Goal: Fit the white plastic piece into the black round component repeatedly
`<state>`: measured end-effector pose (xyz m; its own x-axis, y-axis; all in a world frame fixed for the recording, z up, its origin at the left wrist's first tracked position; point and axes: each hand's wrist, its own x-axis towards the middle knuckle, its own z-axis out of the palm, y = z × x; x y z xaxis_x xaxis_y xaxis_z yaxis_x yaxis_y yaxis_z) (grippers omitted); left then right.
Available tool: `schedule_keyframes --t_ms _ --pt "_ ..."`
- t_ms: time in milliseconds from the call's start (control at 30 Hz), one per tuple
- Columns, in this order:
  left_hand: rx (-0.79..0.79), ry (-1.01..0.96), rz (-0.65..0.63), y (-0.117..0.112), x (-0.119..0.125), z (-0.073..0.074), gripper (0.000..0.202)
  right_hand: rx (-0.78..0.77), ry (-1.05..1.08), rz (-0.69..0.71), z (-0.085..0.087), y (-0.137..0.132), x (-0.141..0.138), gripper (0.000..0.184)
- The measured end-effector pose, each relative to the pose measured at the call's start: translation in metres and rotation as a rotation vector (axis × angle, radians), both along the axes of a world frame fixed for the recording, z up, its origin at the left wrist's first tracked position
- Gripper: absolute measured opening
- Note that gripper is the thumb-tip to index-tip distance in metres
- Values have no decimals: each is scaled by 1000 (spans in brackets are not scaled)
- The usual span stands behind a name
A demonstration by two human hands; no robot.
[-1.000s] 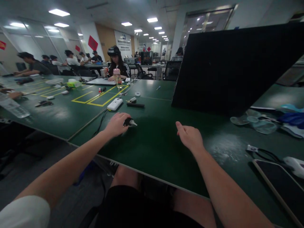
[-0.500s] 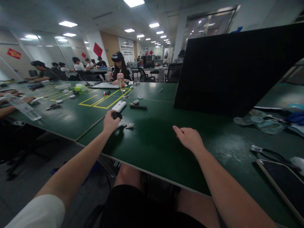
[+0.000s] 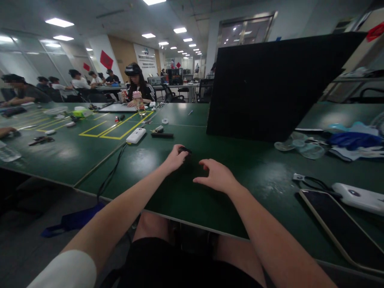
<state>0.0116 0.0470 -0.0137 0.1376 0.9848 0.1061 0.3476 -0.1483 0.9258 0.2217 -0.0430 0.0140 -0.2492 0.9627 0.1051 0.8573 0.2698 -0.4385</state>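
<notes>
My left hand (image 3: 175,159) rests on the green table (image 3: 192,188) just ahead of me, its fingers closed on a small black object (image 3: 184,150) whose tip shows past the fingertips. My right hand (image 3: 216,176) hovers low over the table close beside it, fingers curled downward and apart, holding nothing. The two hands are about a hand's width apart.
A big black board (image 3: 270,88) leans up behind the hands. A white power bank (image 3: 136,135) with a cable, a black bar (image 3: 162,135) and small parts lie to the left. A phone (image 3: 339,224), a white device (image 3: 358,197) and plastic bags (image 3: 303,147) lie right. People sit at far tables.
My left hand has carried the small black object from the left toward the middle. My right hand has moved in to meet it and turned palm down. The white bits are out of sight.
</notes>
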Motion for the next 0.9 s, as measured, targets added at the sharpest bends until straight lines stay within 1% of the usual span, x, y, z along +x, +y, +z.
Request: schedule_keyframes --t_ms 33,67,133,200,267,367,433,467,533,600,633,667,733,800,900 --pt "-2 -6 -44 -4 18 -1 37 28 -10 -21 -1 0 0 74" --pt "2 -9 -56 -7 34 -2 36 40 -21 -54 -1 0 0 75" --pt "-13 -35 -26 -11 59 -5 37 27 -37 -134 -2 1 2 75" --pt "-68 -99 14 -12 75 -7 41 0 -45 -178 -3 3 4 74" --pt "-132 -183 5 -10 81 -9 43 -14 -48 -163 -4 4 6 67" --pt "-174 -262 -46 -10 73 -10 41 -28 -56 -100 -5 4 7 46" --pt "-143 -244 -49 -10 56 -11 38 -33 -59 -64 -4 4 8 40" --pt "-101 -205 -48 -11 45 -11 38 -31 -55 -62 -3 4 9 41" --pt "36 -45 -68 -12 22 -9 40 -20 -43 -106 0 5 12 50" --pt "203 165 -93 -13 1 -5 45 -31 -52 -193 2 6 15 61" --pt "279 252 -96 -13 -7 -2 47 -52 -69 -229 3 7 16 62" --pt "342 311 -91 -14 -13 0 48 -76 -92 -251 3 8 18 58" --pt "418 352 -73 -15 -17 6 48 -104 -126 -245 3 10 19 42" --pt "431 365 -84 -17 -15 10 50 -93 -103 -212 4 11 19 28" --pt "395 404 -139 -21 -10 11 51 -74 -3 -223 7 10 17 23"
